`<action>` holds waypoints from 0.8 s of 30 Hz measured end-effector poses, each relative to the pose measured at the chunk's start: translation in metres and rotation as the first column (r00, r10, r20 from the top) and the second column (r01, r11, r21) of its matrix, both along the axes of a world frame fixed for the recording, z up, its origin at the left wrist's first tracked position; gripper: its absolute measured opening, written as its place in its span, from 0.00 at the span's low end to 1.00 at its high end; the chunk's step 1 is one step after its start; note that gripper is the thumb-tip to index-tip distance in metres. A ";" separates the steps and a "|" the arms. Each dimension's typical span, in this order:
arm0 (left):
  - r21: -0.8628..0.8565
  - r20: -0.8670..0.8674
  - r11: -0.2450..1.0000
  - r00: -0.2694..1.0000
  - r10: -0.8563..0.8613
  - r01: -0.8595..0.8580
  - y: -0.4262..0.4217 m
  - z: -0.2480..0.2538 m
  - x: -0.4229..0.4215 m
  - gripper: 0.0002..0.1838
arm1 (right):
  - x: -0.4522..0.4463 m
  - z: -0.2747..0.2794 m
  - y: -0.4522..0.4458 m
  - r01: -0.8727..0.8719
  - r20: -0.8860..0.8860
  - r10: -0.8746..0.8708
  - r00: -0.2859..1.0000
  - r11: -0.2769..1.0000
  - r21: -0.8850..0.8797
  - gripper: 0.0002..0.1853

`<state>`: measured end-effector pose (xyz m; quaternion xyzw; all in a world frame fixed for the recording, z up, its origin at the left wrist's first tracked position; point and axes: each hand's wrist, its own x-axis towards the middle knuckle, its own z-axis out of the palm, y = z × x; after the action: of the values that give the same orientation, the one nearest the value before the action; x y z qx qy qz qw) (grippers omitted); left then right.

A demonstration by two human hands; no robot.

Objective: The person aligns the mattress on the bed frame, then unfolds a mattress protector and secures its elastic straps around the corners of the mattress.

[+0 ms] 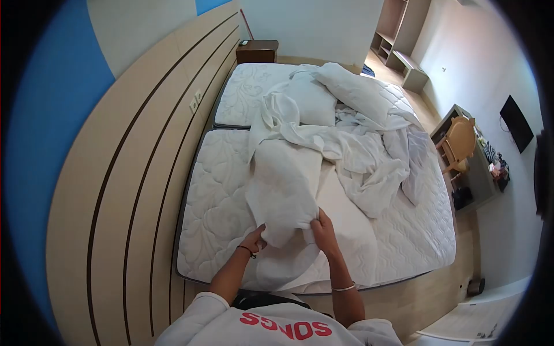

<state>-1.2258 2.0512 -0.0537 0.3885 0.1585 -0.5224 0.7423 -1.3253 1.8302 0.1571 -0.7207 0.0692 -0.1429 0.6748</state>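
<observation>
My left hand [254,238] is closed on the left edge of a white pillowcase [285,184] near the front of the bed. On the opposite edge, my right hand [324,232] pinches the same cloth. Its far part bulges like a pillow, but what fills it is mostly hidden. Loose white fabric [285,265] droops below both hands, toward my body. Beside my right hand, more white bedding [346,230] lies spread over the quilted mattress [213,202].
Rumpled white sheets [369,155] and a pillow [358,89] lie farther back, across a second mattress [254,81]. A slatted headboard [133,167] runs along the left. A brown nightstand [257,52] stands behind. At right are a wooden chair [459,140] and desk [482,193].
</observation>
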 end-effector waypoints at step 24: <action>0.537 0.809 0.700 0.522 -0.270 -0.470 0.245 0.052 0.165 0.20 | 0.031 -0.112 0.163 -0.037 -0.454 -0.340 0.824 0.767 -0.641 0.34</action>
<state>-1.0609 2.2957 -0.0015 0.8313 -0.0111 -0.1136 0.5439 -1.2941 1.9932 0.0453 -0.9037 0.2677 -0.0027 0.3341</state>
